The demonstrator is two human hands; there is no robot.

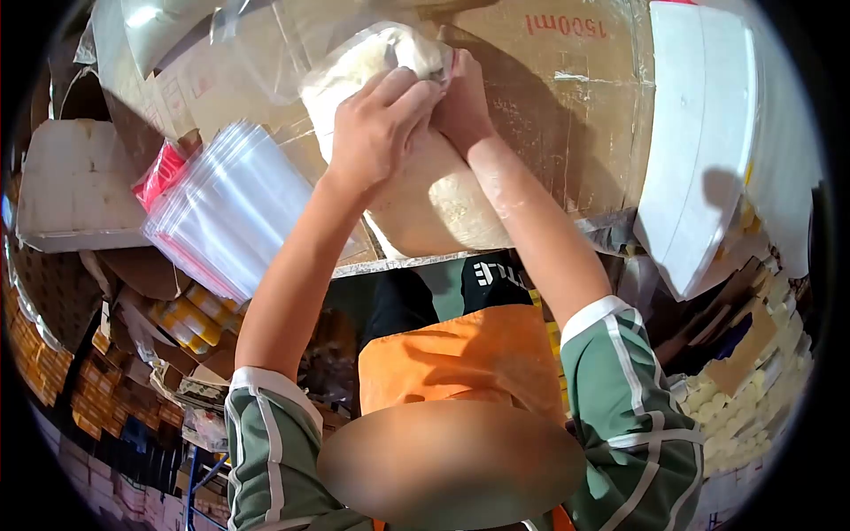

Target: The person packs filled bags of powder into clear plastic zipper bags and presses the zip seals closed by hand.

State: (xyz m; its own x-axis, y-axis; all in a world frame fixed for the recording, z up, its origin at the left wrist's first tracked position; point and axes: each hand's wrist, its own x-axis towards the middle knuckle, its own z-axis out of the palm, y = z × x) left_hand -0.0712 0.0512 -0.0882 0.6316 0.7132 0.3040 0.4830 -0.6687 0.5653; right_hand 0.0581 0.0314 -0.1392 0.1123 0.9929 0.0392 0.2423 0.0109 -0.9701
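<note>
A clear plastic bag (443, 199) filled with pale, powdery stuff lies on the cardboard-covered surface, its near end at the front edge. At the bag's far end my left hand (381, 124) has its fingers curled down and closed on the plastic. Right beside it, my right hand (462, 99) is closed around the right side of that same end. Its fingertips are partly hidden, and pale dust marks the forearm. Loose film at the far end is bunched around the hands. Left of the bag lies a stack of flat clear plastic bags (239, 199).
Brown cardboard (575, 115) with red "1500ml" print covers the surface. White foam boards (695, 133) stand along the right. On the left are a red packet (161, 174) and a whitish box (80, 186). Another filled clear bag (168, 31) sits at the far left.
</note>
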